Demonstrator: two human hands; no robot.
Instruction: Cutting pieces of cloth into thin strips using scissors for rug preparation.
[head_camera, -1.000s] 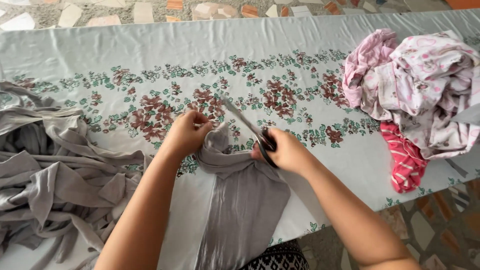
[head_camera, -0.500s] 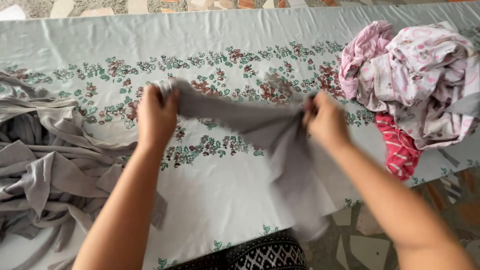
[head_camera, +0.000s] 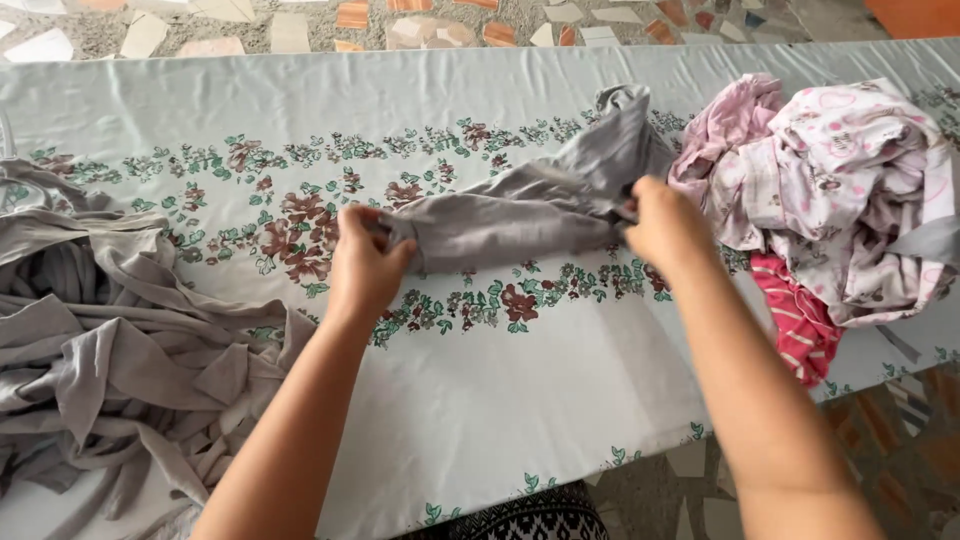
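Observation:
A grey piece of cloth (head_camera: 520, 205) is stretched between both my hands above the table. My left hand (head_camera: 365, 262) grips its left end over the brown flower print. At the cloth's right end, my right hand (head_camera: 665, 225) pinches it, and a loose flap rises behind toward the pink clothes. The table (head_camera: 520, 400) is covered with a pale cloth printed with flowers and green leaves.
A heap of grey fabric strips (head_camera: 110, 340) lies at the left. A pile of pink and white patterned clothes (head_camera: 850, 190) and a red striped garment (head_camera: 800, 325) sit at the right edge. Mosaic stone floor (head_camera: 300, 20) shows beyond the table.
The grey cloth was lifted off the table near me, and both hands carried it away and to the right. No scissors show now in my right hand.

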